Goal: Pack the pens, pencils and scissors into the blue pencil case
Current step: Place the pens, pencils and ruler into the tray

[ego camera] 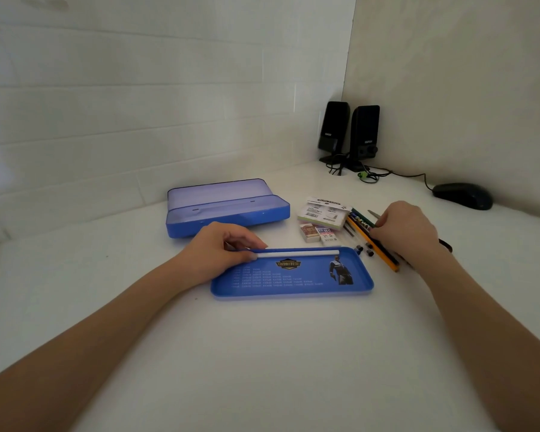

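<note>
A white table (pixel 262 353) meets white walls at a corner, where two black speakers (pixel 349 135) stand with a black mouse (pixel 463 195) to their right. The blue pencil case (pixel 228 207) lies open toward the back of the table, its lid raised and its lower tray showing. Nearer the person lies a flat blue tray (pixel 293 277) with printed text and a figure, its hollow side up. A white pen (pixel 300 253) lies along the tray's far edge; the left hand (pixel 222 252) rests at the tray's left end, fingers curled over the pen's end and pinching it. To the right of the tray, a bundle of pens and pencils (pixel 371 236) lies slanted on the table, beside small erasers (pixel 320 233) and a packet (pixel 323 213). The right hand (pixel 406 232) rests on this bundle, fingers curled down onto it. A grey scissor tip (pixel 374 214) protrudes past the fingers.
</note>
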Demonstrator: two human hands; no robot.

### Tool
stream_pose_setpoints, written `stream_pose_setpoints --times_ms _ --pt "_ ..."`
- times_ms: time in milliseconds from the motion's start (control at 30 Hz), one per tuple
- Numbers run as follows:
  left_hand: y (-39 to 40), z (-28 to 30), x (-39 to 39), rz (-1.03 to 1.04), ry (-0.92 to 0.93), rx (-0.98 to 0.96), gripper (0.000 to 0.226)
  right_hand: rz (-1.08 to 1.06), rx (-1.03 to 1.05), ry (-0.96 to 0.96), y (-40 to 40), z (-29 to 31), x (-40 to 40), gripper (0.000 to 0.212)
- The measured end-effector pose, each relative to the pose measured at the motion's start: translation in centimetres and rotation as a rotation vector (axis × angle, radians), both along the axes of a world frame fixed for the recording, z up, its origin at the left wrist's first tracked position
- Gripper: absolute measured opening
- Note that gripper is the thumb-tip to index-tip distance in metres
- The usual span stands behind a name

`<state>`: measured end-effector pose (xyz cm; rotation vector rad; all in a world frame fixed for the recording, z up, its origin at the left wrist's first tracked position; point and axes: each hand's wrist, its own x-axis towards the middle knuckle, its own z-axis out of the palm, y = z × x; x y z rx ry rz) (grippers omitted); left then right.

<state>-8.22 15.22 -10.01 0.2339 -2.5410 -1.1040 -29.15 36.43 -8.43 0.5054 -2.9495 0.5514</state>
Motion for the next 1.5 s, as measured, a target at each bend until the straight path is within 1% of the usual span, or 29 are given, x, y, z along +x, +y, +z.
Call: stream_pose_setpoints --times_ms 67,133,267,400,500,567,600,633,700,733,800,900,1133,1167,1233,1300,1367,1433,1500 --pt "0.0 0.0 0.0 0.002 0.003 0.0 0.023 -0.009 -0.039 -0.046 0.0 -0.1 0.1 0.026" --pt "0.0 0.0 0.0 0.002 0.002 -0.002 0.022 -0.017 -0.064 -0.044 0.0 -0.2 0.2 0.024" --pt "-0.1 -0.1 0.0 0.003 -0.005 -0.01 0.023 -0.028 -0.072 0.096 0.0 0.2 0.7 0.021" --pt "-0.2 0.0 0.0 -0.011 -0.009 -0.026 0.025 -0.032 -0.031 0.225 -0.1 0.8 1.5 0.017" --pt "-0.3 0.1 0.0 -0.02 -0.018 -0.009 0.029 0.006 -0.099 0.31 0.2 1.4 2.1 0.018" --pt "-0.4 0.1 0.0 -0.025 -0.041 0.026 0.033 0.122 -0.185 0.341 0.3 1.8 2.6 0.018" --pt "-0.5 0.1 0.0 -0.032 -0.059 0.044 0.034 0.203 -0.229 0.326 0.2 2.0 3.0 0.017" --pt "-0.6 0.1 0.0 -0.038 -0.077 0.062 0.035 0.301 -0.287 0.276 -0.1 2.2 3.5 0.016" --pt "-0.8 0.0 0.0 -0.046 -0.094 0.11 0.038 0.526 -0.4 0.114 -0.7 2.3 4.7 0.016" --pt "-0.9 0.0 -0.1 -0.047 -0.096 0.137 0.039 0.628 -0.417 0.042 -1.0 2.3 5.2 0.017" --pt "-0.9 -0.1 -0.1 -0.046 -0.091 0.185 0.041 0.779 -0.356 -0.038 -1.3 1.9 6.0 0.017" --pt "-1.0 -0.1 -0.3 -0.065 -0.101 0.2 0.044 0.879 -0.258 -0.104 -1.9 1.1 6.4 0.014" --pt "-0.7 0.1 -0.2 -0.089 -0.107 0.195 0.041 0.916 -0.184 -0.068 -3.2 0.4 7.8 0.004" --pt "-0.6 0.1 -0.2 -0.083 -0.097 0.186 0.039 0.908 -0.177 -0.053 -3.4 0.3 8.0 0.005" --pt "-0.3 0.1 -0.1 -0.076 -0.077 0.166 0.026 0.878 -0.155 -0.009 -4.0 0.0 8.4 0.01" --pt "-0.2 0.1 0.1 -0.08 -0.068 0.088 0.02 0.85 -0.135 0.029 -4.4 -0.1 8.6 0.018" --pt "-0.1 0.0 0.1 -0.076 -0.065 0.023 0.024 0.803 -0.082 0.074 -4.4 0.1 8.7 0.027" --pt "-0.1 0.0 0.1 -0.07 -0.063 0.043 0.027 0.715 -0.06 0.123 -3.9 0.6 8.2 0.034" --pt "-0.2 0.0 0.0 -0.062 -0.068 0.068 0.031 0.584 -0.078 0.204 -3.1 1.2 7.0 0.035"
